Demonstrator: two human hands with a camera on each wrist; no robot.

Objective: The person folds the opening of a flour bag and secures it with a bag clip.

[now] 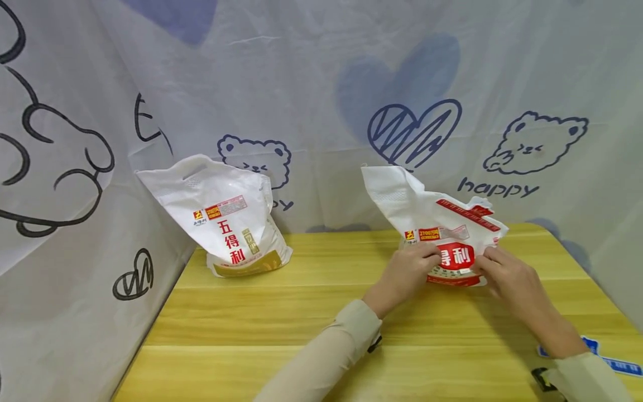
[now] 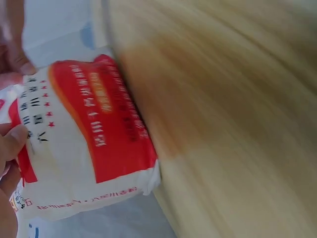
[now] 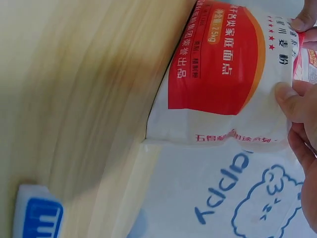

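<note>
A white and red flour bag (image 1: 459, 257) stands on the wooden table at the right, its empty top leaning to the left. My left hand (image 1: 406, 274) pinches its front on the left side, and my right hand (image 1: 513, 282) pinches it on the right side. In the left wrist view the bag's red lower panel (image 2: 106, 124) faces the camera, with left fingers (image 2: 11, 144) on the upper part. The right wrist view shows the right thumb (image 3: 290, 101) pressed on the bag (image 3: 223, 64), whose base meets the table.
Another white flour bag (image 1: 233, 223), with a gold lower band, stands at the table's back left. Blue and white flat pieces (image 1: 620, 365) lie near the right edge, beside the right forearm. A printed cloth (image 1: 321, 111) hangs behind the wooden table (image 1: 226, 329).
</note>
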